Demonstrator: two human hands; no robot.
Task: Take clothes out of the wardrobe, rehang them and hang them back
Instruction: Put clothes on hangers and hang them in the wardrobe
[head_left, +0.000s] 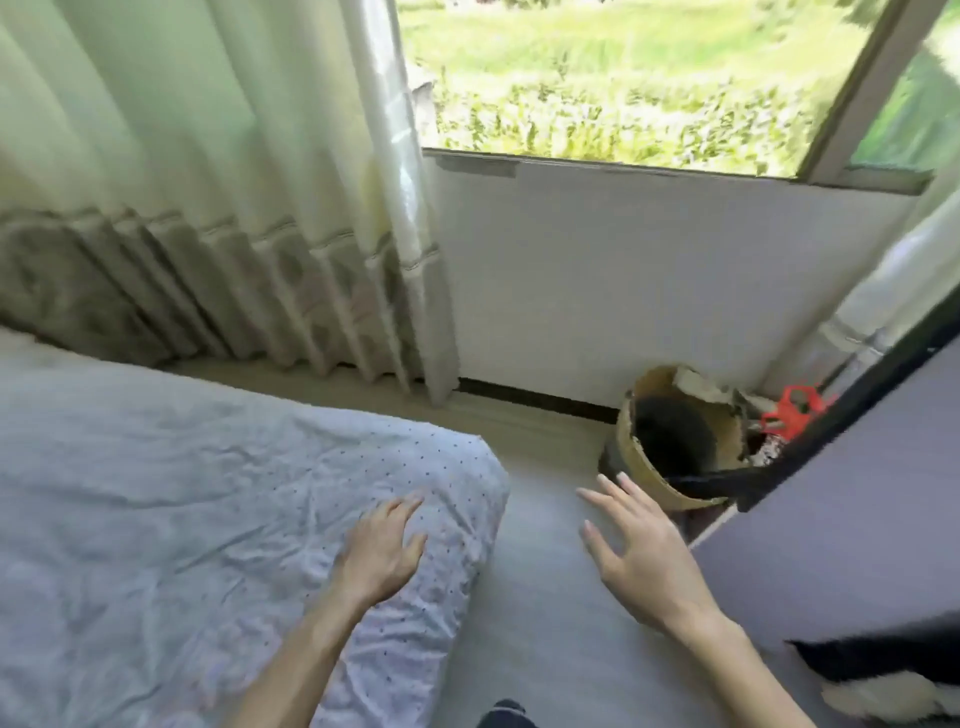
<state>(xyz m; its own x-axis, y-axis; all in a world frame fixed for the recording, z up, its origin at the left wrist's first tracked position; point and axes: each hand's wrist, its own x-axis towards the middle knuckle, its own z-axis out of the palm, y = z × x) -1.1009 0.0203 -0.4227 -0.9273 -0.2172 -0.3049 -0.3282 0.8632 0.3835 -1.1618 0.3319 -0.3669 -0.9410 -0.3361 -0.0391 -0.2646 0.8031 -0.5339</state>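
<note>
Flanking the floor (545, 571): bed (182, 519), basket (724, 431), wardrobe (857, 519)

Floor strip (550, 597) open between bed (208, 493) on the left and grey panel (857, 519) on the right. The right hand (639, 556) is spread above it, close to the panel. Far end blocked: woven basket (670, 441) (red thing (792, 415) just beside it), then wall (623, 286).

Bed (156, 493) with dotted sheet left, pale curtain (182, 182) behind, sunlit window (623, 78), white wall (623, 286), grey floor (545, 597), basket (670, 457) in corner.
</note>
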